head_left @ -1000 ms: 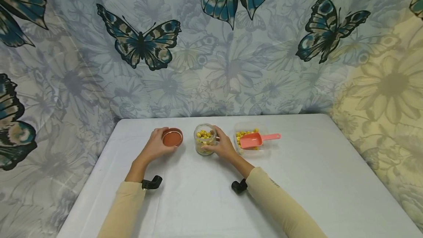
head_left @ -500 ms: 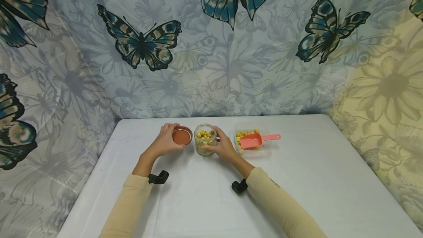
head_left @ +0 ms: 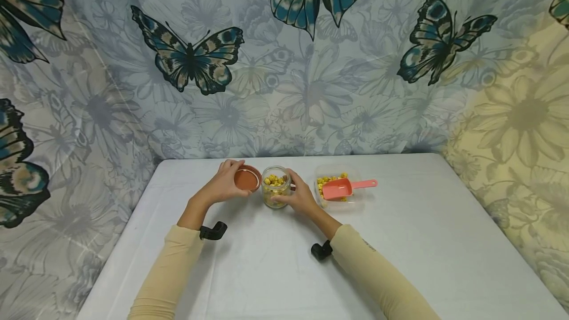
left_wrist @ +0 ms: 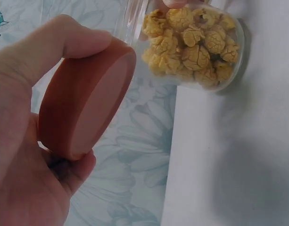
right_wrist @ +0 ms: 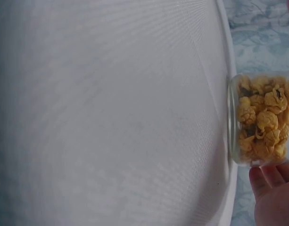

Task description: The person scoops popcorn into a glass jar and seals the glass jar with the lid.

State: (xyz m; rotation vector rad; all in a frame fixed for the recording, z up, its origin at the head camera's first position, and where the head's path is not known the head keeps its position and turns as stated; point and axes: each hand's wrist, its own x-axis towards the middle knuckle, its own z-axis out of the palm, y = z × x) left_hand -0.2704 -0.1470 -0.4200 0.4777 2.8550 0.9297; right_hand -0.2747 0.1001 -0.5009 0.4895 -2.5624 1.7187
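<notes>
My left hand (head_left: 224, 182) grips a reddish-brown round jar lid (head_left: 247, 180) by its edge, tilted, just left of the jar's mouth. In the left wrist view, the thumb presses the rim of the lid (left_wrist: 87, 101) and a finger curls under the opposite side. A clear glass jar (head_left: 275, 197) of yellow popcorn (head_left: 274, 180) stands upright and uncovered on the table. My right hand (head_left: 303, 197) holds this jar from the right, thumb in front. In the right wrist view, fingertips (right_wrist: 260, 181) lie against the side of the jar (right_wrist: 235, 117).
Right of the jar sits a clear plastic container (head_left: 355, 205) with more popcorn inside. A coral-pink scoop (head_left: 340, 189) lies across it, handle out to the right. The white-covered table (head_left: 266, 270) ends at a butterfly-print cloth backdrop (head_left: 302, 112).
My left hand has carried the lid to the right and slightly farther back, close to the jar. My right hand and the jar have stayed where they were.
</notes>
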